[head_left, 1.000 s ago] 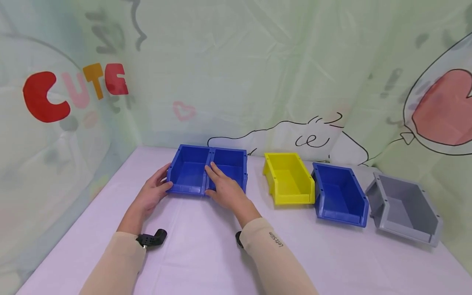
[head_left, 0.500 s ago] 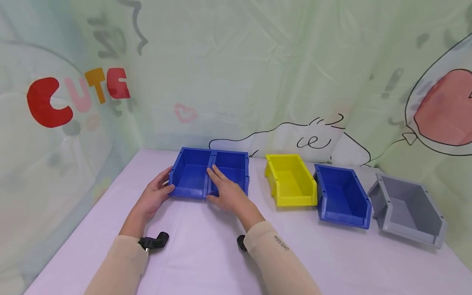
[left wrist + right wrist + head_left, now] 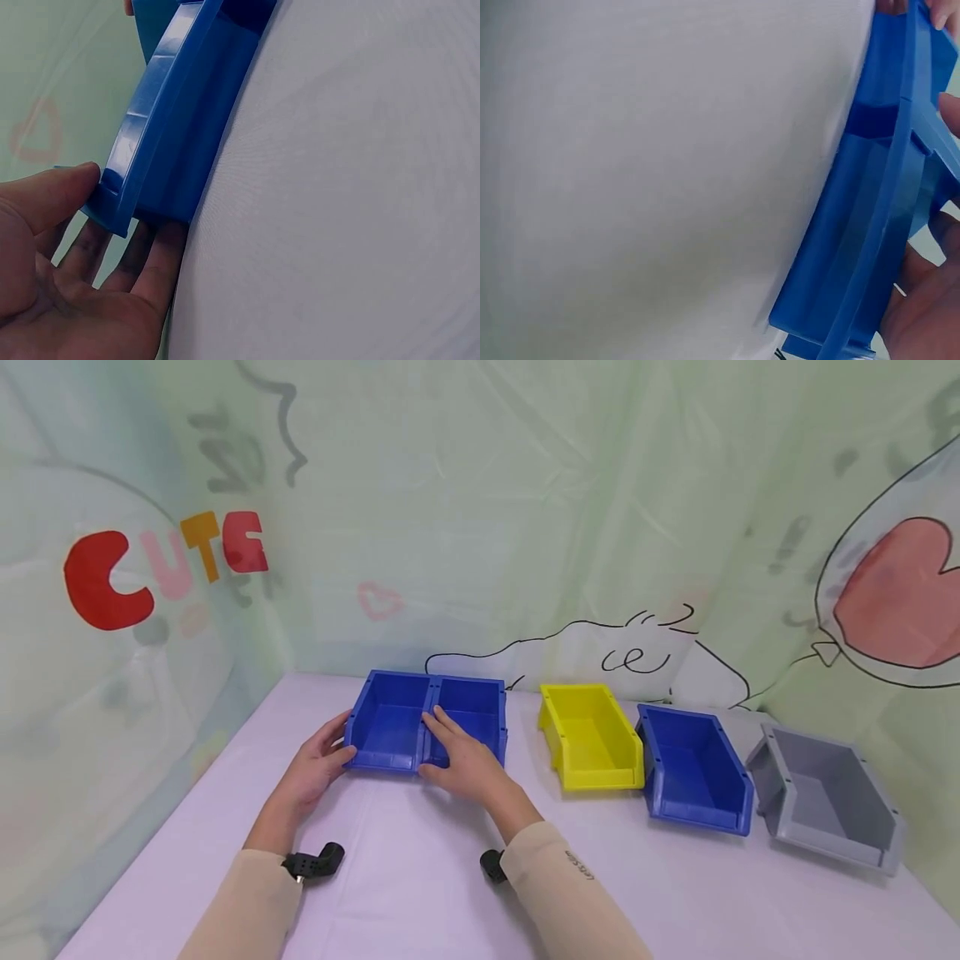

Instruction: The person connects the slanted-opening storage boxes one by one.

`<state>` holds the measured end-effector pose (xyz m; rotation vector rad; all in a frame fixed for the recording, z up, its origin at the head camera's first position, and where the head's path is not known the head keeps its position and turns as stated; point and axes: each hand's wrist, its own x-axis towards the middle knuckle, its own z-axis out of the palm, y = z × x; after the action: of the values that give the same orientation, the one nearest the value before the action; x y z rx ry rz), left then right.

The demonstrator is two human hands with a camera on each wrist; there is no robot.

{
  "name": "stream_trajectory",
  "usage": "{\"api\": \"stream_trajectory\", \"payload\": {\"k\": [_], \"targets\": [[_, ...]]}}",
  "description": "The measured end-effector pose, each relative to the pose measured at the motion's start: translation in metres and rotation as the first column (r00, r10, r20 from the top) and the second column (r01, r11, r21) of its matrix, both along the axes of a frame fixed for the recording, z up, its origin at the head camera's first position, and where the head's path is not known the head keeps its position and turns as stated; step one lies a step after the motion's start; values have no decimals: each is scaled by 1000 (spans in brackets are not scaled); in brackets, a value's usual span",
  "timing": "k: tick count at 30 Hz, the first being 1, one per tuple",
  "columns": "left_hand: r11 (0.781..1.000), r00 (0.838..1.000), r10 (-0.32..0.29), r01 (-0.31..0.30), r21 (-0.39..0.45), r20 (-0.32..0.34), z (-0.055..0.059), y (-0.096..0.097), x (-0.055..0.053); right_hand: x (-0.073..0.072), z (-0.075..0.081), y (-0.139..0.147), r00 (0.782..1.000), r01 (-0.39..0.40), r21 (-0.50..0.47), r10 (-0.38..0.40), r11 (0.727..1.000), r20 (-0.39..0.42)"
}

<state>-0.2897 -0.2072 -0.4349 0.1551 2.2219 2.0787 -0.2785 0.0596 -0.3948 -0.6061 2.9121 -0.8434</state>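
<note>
Two blue storage bins stand side by side at the back of the table, their inner walls meeting. On the outer side of the left blue bin (image 3: 386,739), my left hand (image 3: 317,766) holds the front corner: in the left wrist view its thumb (image 3: 71,187) lies on the front lip and the fingers are behind the side wall. My right hand (image 3: 468,764) reaches over the front of the right blue bin (image 3: 472,693). Its extended fingers touch the meeting walls, the thumb near the front edge. The hand hides part of that bin's interior.
To the right stand a yellow bin (image 3: 588,735), another blue bin (image 3: 693,768) and a grey bin (image 3: 825,797), spaced along the white-covered table (image 3: 405,877). A printed curtain (image 3: 465,510) hangs close behind the bins.
Both hands stay at the paired blue bins, with hardly any shift against them. The whole scene sits slightly lower in the head view as the camera tilts.
</note>
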Motion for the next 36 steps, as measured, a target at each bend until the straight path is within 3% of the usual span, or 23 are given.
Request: {"api": "stream_trajectory", "payload": {"k": [6, 19, 27, 32, 36], "targets": [[1000, 1000, -7, 7, 11, -7, -1, -1, 1, 2, -2, 6, 1000, 5, -78, -7, 997, -27], [1000, 1000, -5, 5, 0, 4, -3, -4, 2, 14, 1, 17, 977, -37, -282, -24, 959, -210], [1000, 1000, -5, 5, 12, 7, -3, -1, 2, 21, 9, 28, 943, -12, -351, -106, 936, -314], [1000, 1000, -12, 11, 9, 4, -2, 0, 1, 18, 10, 43, 902, -12, -446, -183, 895, -391], [1000, 1000, -5, 5, 7, 9, -1, -2, 2, 17, 10, 57, 874, 35, -466, -254, 884, -415]]}}
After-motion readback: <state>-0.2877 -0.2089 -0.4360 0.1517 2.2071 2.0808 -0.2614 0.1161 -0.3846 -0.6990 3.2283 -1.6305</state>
